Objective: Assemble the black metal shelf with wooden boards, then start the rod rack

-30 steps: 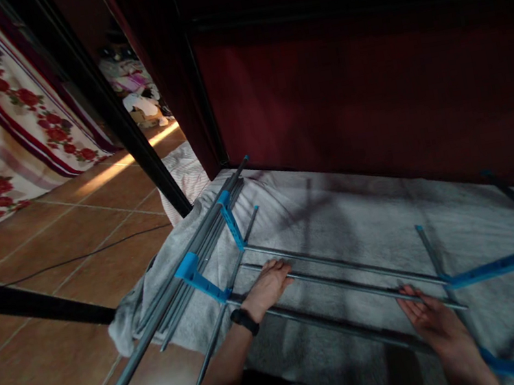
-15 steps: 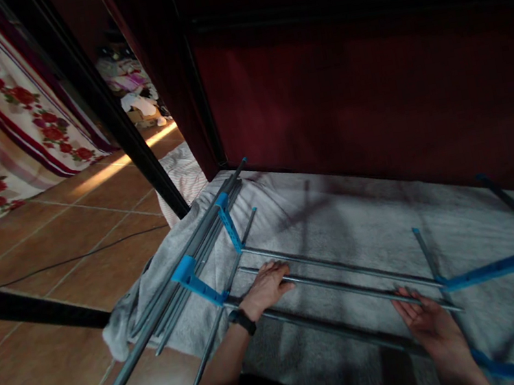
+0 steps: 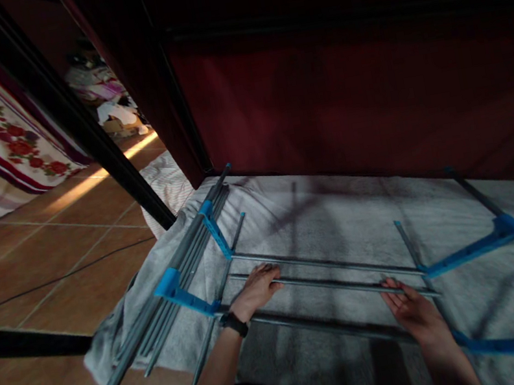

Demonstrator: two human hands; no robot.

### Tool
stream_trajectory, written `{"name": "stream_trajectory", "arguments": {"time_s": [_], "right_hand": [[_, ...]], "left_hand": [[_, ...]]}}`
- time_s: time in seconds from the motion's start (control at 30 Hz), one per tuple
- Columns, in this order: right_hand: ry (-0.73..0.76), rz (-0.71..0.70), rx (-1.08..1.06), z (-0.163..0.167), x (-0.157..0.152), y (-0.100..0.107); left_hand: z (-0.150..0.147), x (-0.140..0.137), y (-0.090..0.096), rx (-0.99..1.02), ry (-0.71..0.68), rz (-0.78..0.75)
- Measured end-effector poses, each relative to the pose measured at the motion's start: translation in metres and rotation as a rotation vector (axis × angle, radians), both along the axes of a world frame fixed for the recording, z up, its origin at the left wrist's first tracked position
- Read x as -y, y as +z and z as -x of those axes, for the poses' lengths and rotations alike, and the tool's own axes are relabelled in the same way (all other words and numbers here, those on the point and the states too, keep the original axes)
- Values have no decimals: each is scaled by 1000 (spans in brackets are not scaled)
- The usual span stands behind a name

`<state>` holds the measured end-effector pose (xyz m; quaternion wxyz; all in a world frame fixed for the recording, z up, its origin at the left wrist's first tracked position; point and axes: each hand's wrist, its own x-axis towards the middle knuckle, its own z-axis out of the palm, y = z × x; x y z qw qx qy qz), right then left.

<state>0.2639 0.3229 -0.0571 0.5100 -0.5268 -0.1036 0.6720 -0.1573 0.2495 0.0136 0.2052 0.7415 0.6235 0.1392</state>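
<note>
A thin grey metal tube (image 3: 334, 283) runs crosswise between two parallel rods of a frame. Near its left end, my left hand (image 3: 258, 287) is closed over it from above, a dark watch on the wrist. Around its right part, the fingers of my right hand (image 3: 407, 305) curl from below, palm up. Beyond it lies the far crossbar (image 3: 328, 263); closer to me is a thicker crossbar (image 3: 329, 327). Blue plastic brackets (image 3: 217, 232) join the bars at the left, and another blue bracket (image 3: 468, 247) sits at the right.
A bundle of loose grey tubes (image 3: 189, 259) lies at the left of the grey blanket (image 3: 269, 207). Behind stands a dark red panel (image 3: 321, 103). A black post (image 3: 132, 187) slants at the left, above the tiled floor (image 3: 11, 256) with a cable (image 3: 73, 270).
The view has shifted so that everything sits further left in the picture. Both hands keep their hold on the tube, which stays between the two crossbars.
</note>
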Motion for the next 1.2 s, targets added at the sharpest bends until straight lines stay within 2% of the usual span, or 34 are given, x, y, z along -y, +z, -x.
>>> {"name": "stream_trajectory", "arguments": {"time_s": [0.23, 0.43, 0.63, 0.83, 1.03, 1.2], "right_hand": [[-49, 27, -37, 10, 3, 13], [-59, -155, -95, 26, 11, 26], [-121, -114, -185, 34, 6, 32], [-155, -97, -227, 36, 4, 33], [-182, -79, -196, 39, 5, 30], [-196, -78, -193, 41, 5, 32]], "left_hand": [[3, 0, 1, 47, -11, -15], [7, -7, -2, 112, 23, 15], [15, -15, -14, 161, 46, 14], [16, -16, -10, 154, 35, 37], [24, -11, -26, 189, 77, -86], [30, -12, -35, 191, 35, -144]]}}
